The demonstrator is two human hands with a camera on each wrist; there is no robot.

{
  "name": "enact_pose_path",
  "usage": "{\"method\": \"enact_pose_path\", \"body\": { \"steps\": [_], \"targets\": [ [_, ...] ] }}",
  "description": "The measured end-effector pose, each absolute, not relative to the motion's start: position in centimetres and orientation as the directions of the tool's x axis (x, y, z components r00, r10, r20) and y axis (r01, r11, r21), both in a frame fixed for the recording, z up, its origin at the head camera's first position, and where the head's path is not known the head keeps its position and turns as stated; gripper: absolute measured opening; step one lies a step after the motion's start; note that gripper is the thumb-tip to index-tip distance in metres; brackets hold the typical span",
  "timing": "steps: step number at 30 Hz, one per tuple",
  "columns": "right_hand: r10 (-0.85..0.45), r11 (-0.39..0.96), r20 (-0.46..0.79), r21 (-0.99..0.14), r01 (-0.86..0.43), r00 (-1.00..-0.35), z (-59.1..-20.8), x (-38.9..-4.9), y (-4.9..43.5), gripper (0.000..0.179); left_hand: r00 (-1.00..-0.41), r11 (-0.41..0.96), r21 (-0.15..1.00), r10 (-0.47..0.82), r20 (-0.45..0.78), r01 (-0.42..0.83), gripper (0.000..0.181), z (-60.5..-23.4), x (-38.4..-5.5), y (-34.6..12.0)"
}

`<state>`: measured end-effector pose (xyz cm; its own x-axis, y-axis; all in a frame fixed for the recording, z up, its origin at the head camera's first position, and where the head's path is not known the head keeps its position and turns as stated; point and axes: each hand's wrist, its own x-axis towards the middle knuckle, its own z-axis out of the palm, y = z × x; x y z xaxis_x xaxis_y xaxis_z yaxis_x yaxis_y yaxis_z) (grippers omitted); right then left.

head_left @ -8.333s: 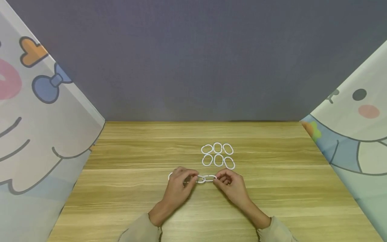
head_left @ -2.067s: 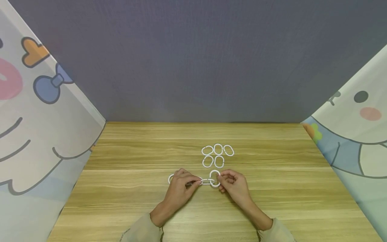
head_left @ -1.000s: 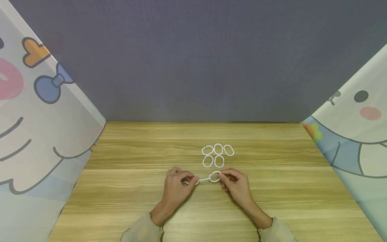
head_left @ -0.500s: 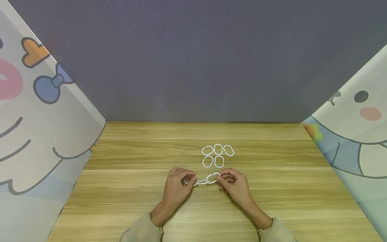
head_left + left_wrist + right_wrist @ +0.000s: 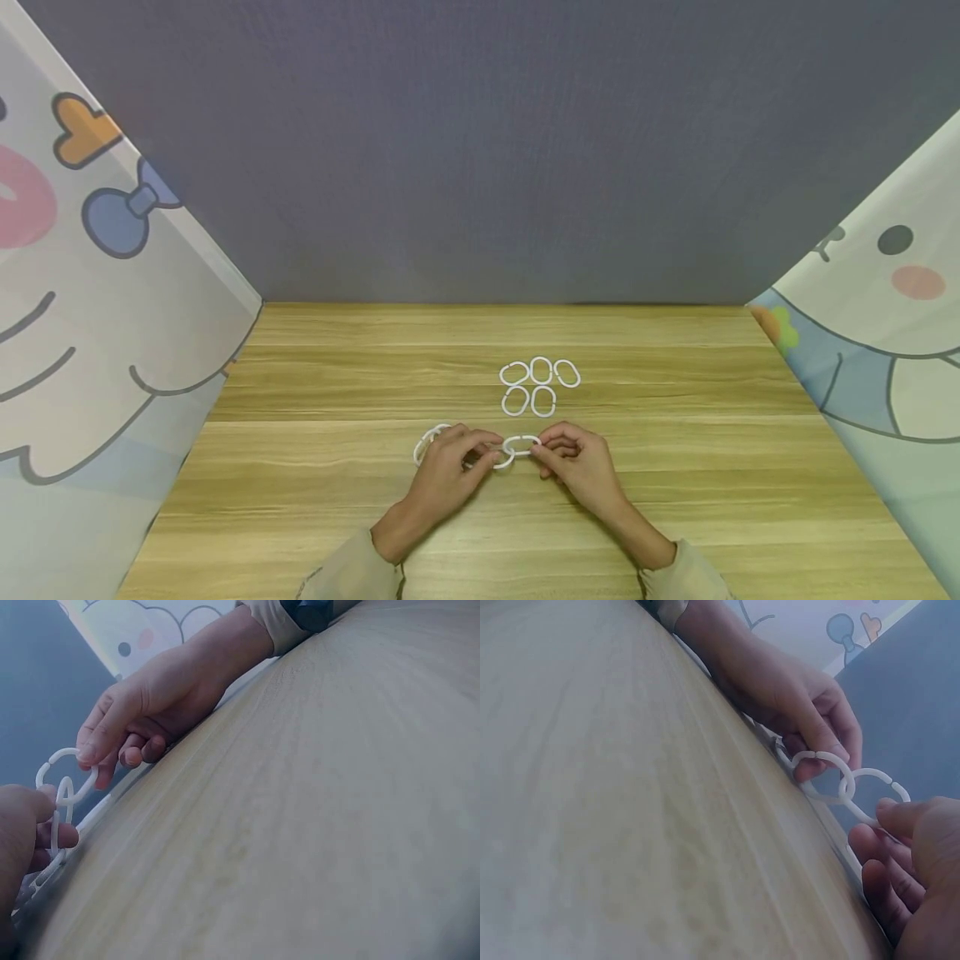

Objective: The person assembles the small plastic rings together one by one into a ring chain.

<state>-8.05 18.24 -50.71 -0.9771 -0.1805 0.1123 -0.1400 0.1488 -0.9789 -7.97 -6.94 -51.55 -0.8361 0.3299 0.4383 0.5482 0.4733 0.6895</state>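
Near the front middle of the table, my right hand (image 5: 581,462) pinches a white oval plastic chain link (image 5: 522,454) between thumb and forefinger. That link passes through another white link (image 5: 506,465), which my left hand (image 5: 444,467) pinches. Both interlocked loops show in the right wrist view, where the right-held link (image 5: 874,772) has a small slit in its side. More chain links (image 5: 417,454) stick out beyond the left hand, partly hidden under it. In the left wrist view, the right-held link (image 5: 64,752) is raised above the wooden surface.
Several loose white links (image 5: 542,358) lie in two rows behind the hands on the wooden table (image 5: 337,375). A grey panel (image 5: 495,167) rises at the back, with cartoon-printed panels (image 5: 180,325) at both sides.
The front right loose link has left its row since the first frame. Lately the joined right-hand link has turned and shifted slightly left, and chain links show again beyond my left hand.
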Motion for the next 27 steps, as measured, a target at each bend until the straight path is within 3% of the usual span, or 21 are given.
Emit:
{"method": "enact_pose_path", "body": {
  "steps": [27],
  "targets": [
    [-0.246, 0.216, 0.211, -0.94, -0.266, -0.946, -51.14, -8.17, 18.4, 0.015, -0.834, 0.498, 0.671, 0.276, 0.478, 0.549, 0.006, -51.61, -8.12, -6.84]
  ]
}}
